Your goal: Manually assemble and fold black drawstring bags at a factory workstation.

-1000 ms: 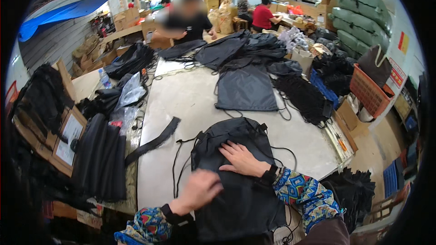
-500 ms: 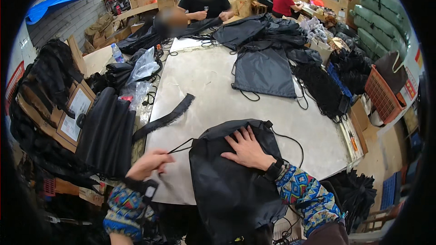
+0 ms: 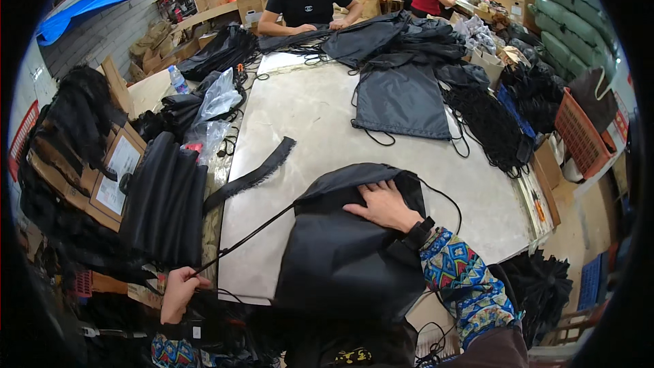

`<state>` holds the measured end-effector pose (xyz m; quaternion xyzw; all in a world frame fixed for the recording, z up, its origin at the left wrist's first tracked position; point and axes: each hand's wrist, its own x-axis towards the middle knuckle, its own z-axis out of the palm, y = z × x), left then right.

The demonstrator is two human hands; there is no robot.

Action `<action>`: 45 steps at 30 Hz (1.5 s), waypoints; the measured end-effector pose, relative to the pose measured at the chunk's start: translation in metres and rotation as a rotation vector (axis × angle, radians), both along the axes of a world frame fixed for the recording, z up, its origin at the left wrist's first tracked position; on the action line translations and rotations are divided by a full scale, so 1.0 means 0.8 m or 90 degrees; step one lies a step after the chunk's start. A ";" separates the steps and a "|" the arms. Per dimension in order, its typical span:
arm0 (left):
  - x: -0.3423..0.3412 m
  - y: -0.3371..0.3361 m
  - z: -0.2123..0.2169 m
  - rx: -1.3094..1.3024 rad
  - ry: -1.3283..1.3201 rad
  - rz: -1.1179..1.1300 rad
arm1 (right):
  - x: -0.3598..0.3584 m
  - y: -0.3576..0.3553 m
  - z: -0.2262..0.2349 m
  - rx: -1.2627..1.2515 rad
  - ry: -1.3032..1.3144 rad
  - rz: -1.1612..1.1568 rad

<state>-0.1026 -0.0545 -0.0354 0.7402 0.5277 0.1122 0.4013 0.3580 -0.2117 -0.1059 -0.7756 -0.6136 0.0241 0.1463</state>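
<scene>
A black drawstring bag [image 3: 340, 252] lies at the near edge of the pale table [image 3: 300, 123], its lower part hanging toward me. My right hand [image 3: 388, 204] rests flat on its upper part, fingers spread. Down at the lower left, my left hand [image 3: 180, 292] is closed on the bag's black cord [image 3: 255, 233], which runs taut from the bag's upper left corner. A loop of cord [image 3: 449, 201] curves out from the upper right corner. The bag's far edge is slightly raised and gathered.
A frayed black fabric strip [image 3: 262, 170] lies left of the bag, beside rolled black fabric [image 3: 163, 204]. Another drawstring bag [image 3: 402, 102] and piled black cords [image 3: 487, 123] lie farther right. Across the table a person [image 3: 310, 7] handles black fabric. Orange-handled scissors [image 3: 538, 208] lie at the right edge.
My left hand has pulled down and left, drawing out a much longer stretch of cord. My right hand stays on the bag. The person opposite has both hands lower on the fabric.
</scene>
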 end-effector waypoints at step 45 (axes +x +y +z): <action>0.260 -0.034 -0.053 0.298 -0.042 -0.375 | -0.007 -0.069 0.052 -0.119 0.272 0.051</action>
